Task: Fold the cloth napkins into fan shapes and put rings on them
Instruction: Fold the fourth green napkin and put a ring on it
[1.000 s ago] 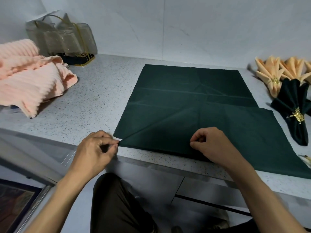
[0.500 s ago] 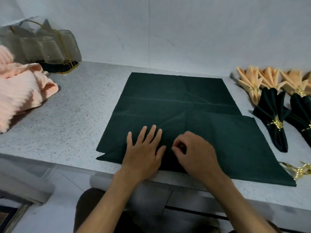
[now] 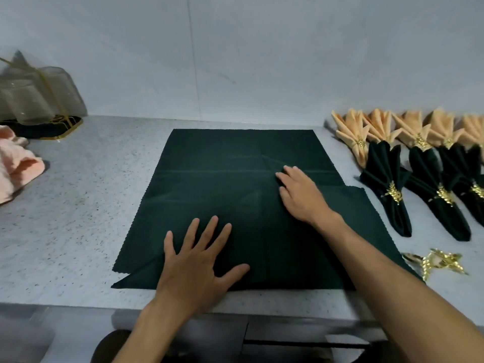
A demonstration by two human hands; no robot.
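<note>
My left hand (image 3: 195,260) lies flat with its fingers spread straight on the near part of the dark green square cloth napkin (image 3: 235,179), palm down, holding nothing, only pressing the fabric against the speckled grey stone counter (image 3: 86,205). My right hand (image 3: 301,195) reaches farther in and rests on the right half of the same napkin, fingers straight and close together, flat on the cloth near a crease, with nothing grasped. The napkin lies spread out in the middle of the counter, its near edge at the counter's front edge; a second dark green layer sticks out past it at the right and at the near left corner. To the right, well apart from my hands, a back row of peach fan-folded napkins (image 3: 353,137) and a front row of dark green fan-folded napkins (image 3: 387,184) lie on the counter, each with a gold leaf-shaped ring (image 3: 392,192) around it. Loose gold rings (image 3: 440,262) lie just beside the napkin's near right corner. At the far left sit a pink ribbed towel (image 3: 15,166) and clear glasses on a gold-edged tray (image 3: 39,100).
</note>
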